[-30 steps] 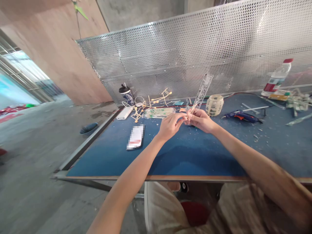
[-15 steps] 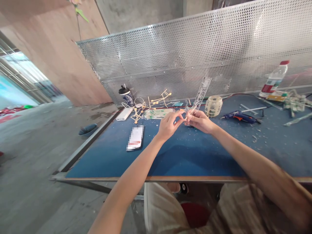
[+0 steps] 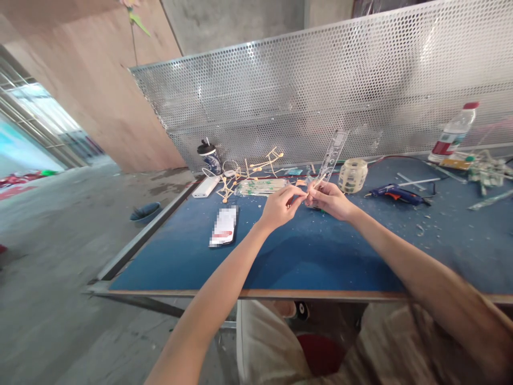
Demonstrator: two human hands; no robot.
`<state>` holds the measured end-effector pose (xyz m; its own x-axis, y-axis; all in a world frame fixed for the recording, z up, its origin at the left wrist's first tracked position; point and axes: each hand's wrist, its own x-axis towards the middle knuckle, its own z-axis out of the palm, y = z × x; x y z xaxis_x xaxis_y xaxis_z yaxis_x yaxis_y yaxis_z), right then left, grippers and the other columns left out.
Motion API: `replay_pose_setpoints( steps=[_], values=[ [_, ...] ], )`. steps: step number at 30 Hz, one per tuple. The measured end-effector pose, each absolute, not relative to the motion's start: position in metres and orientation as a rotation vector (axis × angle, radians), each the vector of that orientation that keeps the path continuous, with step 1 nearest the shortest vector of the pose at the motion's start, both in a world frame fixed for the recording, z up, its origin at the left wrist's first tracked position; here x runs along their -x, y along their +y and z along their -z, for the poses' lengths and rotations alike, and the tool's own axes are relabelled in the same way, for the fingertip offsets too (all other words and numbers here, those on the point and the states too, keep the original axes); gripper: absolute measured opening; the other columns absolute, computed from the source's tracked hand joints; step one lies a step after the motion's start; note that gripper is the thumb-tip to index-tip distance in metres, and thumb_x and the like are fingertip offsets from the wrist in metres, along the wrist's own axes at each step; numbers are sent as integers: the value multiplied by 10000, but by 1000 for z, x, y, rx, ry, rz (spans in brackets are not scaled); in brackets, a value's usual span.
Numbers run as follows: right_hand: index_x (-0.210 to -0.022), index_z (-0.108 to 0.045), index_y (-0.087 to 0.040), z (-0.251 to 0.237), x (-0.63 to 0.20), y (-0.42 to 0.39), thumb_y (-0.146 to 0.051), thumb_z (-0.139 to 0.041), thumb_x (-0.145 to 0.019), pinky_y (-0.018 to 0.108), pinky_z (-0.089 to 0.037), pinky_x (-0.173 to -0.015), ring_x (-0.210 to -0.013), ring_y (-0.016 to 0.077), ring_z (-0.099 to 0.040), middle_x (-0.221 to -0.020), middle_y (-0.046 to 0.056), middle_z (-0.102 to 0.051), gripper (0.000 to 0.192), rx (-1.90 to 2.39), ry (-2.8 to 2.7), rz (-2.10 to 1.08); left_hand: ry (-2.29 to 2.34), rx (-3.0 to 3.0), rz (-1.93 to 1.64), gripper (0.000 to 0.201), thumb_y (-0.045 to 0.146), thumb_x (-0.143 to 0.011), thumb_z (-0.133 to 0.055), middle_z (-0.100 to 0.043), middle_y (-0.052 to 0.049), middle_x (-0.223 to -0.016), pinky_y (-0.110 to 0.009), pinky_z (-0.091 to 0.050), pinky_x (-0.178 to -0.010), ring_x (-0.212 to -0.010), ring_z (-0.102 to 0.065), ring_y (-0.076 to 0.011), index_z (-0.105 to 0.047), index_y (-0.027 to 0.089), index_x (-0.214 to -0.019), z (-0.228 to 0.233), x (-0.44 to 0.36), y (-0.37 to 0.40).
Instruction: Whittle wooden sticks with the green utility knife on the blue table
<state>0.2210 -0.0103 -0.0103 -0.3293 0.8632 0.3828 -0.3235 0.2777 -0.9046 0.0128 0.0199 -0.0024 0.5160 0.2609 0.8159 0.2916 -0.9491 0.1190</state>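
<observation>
Above the blue table (image 3: 192,267), my two hands meet at the fingertips. My left hand (image 3: 281,206) pinches thumb and forefinger together right by the right fingers; whatever lies in that pinch is too small to make out. My right hand (image 3: 331,200) is closed on what looks like a thin pale stick (image 3: 320,182), mostly hidden by the fingers. Behind it a clear ruler (image 3: 333,152) with cut-out shapes slants upward; whether the right hand touches it, I cannot tell. A small dark and green item is partly covered beneath the right hand.
Left of my hands are a phone (image 3: 224,226), a white power bank (image 3: 206,186), a lidded cup (image 3: 209,156), stick models (image 3: 226,188) and a packet of sticks (image 3: 260,186). To the right are a tape roll (image 3: 352,176), a blue glue gun (image 3: 398,194) and a bottle (image 3: 455,133).
My left finger and thumb have gone from a rounded ring to a flatter, tighter pinch against the right fingertips. The right hand stays nearly still; the view has shifted slightly.
</observation>
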Motion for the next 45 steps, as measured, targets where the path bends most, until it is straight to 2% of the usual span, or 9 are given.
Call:
replay_pose_setpoints(
  steps=[8,11,19,30,45],
  values=[
    [-935,-617,-218,10,-219,-10,-444,-781,-852,322,-475,-770,-752,147,-591,-753,-14,-645,291,564,-1404,-1306,-685,2607,1463,157,295,-1014,-556,-744,6,-900,-242,-487,-643,-608,-556,-80,-688,210,-1011,2,-15,20],
    [-933,-627,-219,10,-217,-10,-454,-794,-834,324,-482,-770,-751,146,-595,-757,-14,-650,305,584,-1390,-1295,-653,2570,1455,159,297,-994,-578,-762,11,-884,-248,-494,-641,-605,-569,-85,-714,220,-1019,3,-15,21],
    [-920,-648,-204,10,-216,-8,-475,-830,-784,326,-504,-769,-747,146,-602,-748,-3,-670,354,633,-1378,-1266,-610,2470,1436,169,315,-945,-620,-726,33,-685,-251,-470,-584,-562,-576,-95,-778,258,-930,6,-13,25],
    [-971,-673,-213,18,-217,-3,-464,-786,-834,320,-519,-785,-754,144,-626,-766,-9,-678,308,630,-1396,-1211,-583,2320,1379,144,286,-917,-647,-740,49,-691,-246,-468,-588,-565,-626,-89,-781,283,-866,2,-12,22],
    [-946,-683,-217,16,-215,-3,-485,-809,-804,323,-533,-763,-742,148,-632,-767,-1,-686,328,636,-1385,-1207,-570,2278,1413,95,243,-882,-670,-765,66,-746,-254,-463,-592,-577,-628,-92,-736,270,-819,-2,-14,21]
  ],
)
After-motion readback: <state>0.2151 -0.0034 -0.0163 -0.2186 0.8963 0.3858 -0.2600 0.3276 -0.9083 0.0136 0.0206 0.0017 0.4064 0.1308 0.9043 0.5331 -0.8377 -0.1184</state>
